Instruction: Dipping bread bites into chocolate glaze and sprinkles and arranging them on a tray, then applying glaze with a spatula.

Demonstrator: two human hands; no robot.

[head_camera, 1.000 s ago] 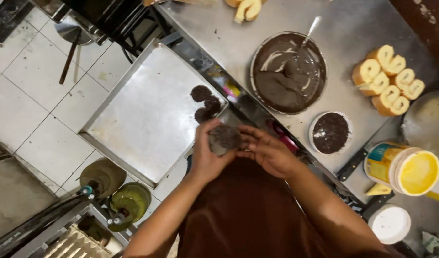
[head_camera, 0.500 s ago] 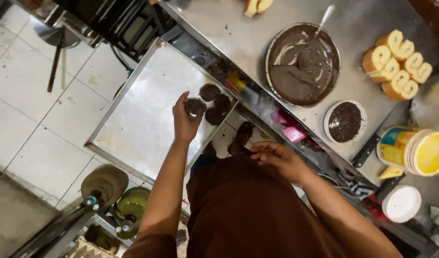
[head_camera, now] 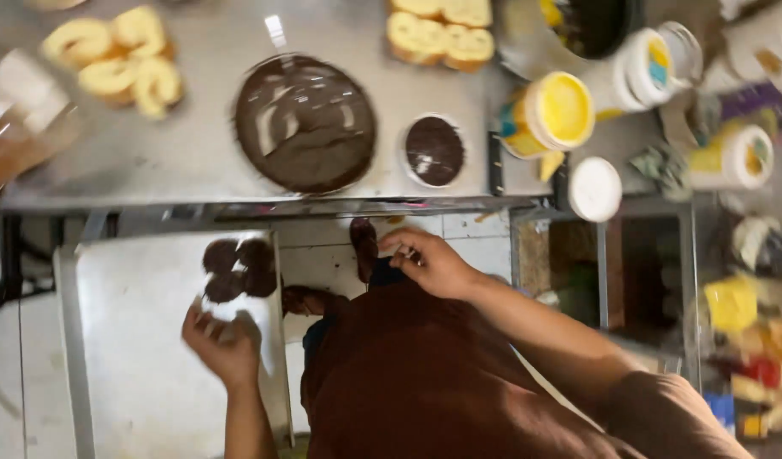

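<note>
Four chocolate-coated pieces lie just beyond the empty, open left grip.

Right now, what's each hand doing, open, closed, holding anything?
Left hand: open, empty, over the metal tray just below the chocolate-coated pieces.
Right hand: loosely curled, nothing visible in it.

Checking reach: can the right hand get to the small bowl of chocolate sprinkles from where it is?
Probably yes. The right hand hangs just below the counter edge, the small bowl sits close above it, and nothing lies between.
</note>
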